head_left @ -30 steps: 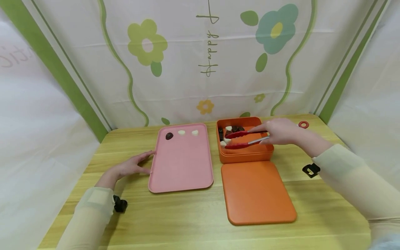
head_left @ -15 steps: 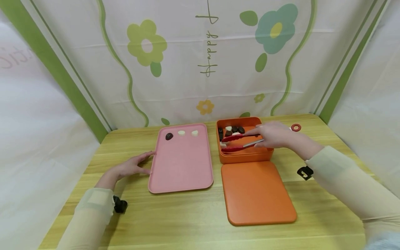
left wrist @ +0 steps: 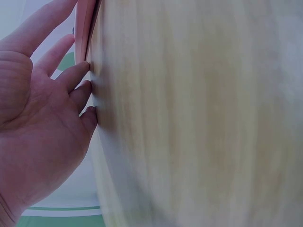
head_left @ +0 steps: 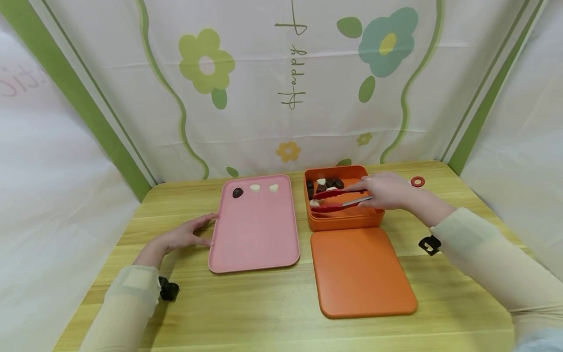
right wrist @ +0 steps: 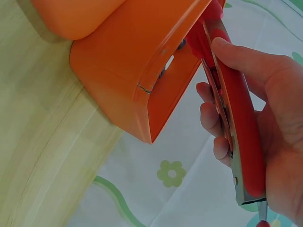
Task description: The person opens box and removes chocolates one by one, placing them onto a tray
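Since only 3 sweets-like pieces lie on the pink tray (head_left: 255,244), the work looks to be at an early stage: 1 dark piece (head_left: 238,192) and 2 white pieces (head_left: 254,187) sit in a row near its far edge, well apart from each other, and the rest of the tray's surface is bare. Most of the pieces are in the orange box (head_left: 345,224), crowded toward its left side, dark and pale ones mixed; the tongs partly hide them, so I cannot give a sure count. The orange lid (head_left: 362,274) is already off, flat on the table (head_left: 246,313) in front of the box. The right hand (head_left: 386,190) has its fingers and thumb curled round the red tongs (right wrist: 242,123), whose tips stand apart inside the box, near a pale piece (head_left: 314,203); whether they touch it, I cannot tell. The left hand (head_left: 184,234) rests at the tray's left rim, fingers and thumb spread, perhaps steadying it. Judging by this layout, transferring the boxed pieces is largely undone
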Available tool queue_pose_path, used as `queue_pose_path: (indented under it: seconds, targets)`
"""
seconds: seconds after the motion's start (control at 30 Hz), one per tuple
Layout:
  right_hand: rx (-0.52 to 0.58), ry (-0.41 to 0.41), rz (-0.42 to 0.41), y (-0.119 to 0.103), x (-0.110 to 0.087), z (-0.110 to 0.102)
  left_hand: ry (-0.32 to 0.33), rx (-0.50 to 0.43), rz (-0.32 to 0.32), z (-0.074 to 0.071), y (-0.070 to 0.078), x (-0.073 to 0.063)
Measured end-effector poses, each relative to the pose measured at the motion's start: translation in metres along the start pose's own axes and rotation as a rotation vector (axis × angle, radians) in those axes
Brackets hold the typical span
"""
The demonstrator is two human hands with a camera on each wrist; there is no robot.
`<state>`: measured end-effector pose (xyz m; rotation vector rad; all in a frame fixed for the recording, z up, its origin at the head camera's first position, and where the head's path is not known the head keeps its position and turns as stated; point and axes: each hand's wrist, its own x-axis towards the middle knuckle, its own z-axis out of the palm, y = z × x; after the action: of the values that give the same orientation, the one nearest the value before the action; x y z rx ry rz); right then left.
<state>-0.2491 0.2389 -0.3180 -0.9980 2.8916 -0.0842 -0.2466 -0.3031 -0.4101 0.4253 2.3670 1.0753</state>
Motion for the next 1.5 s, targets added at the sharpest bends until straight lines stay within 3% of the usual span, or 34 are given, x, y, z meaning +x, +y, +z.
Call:
queue_pose_path:
  seconds: [0.63,1.0,1.17,1.5]
  targets:
    - [0.021,-0.042,0.002,-0.001,0.005,0.006,-0.001,-0.003,-0.005,0.001,-0.001,0.0]
    - [0.07,0.012,-0.033,0.003,0.003,0.01,-0.002,-0.004,-0.008,0.001,-0.001,0.0]
    - [0.085,0.037,0.006,0.007,-0.005,0.005,-0.003,0.001,-0.003,0.001,0.0,0.0]
    - [0.004,0.111,0.038,0.011,-0.019,-0.014,-0.003,0.009,0.009,0.001,0.001,-0.001]
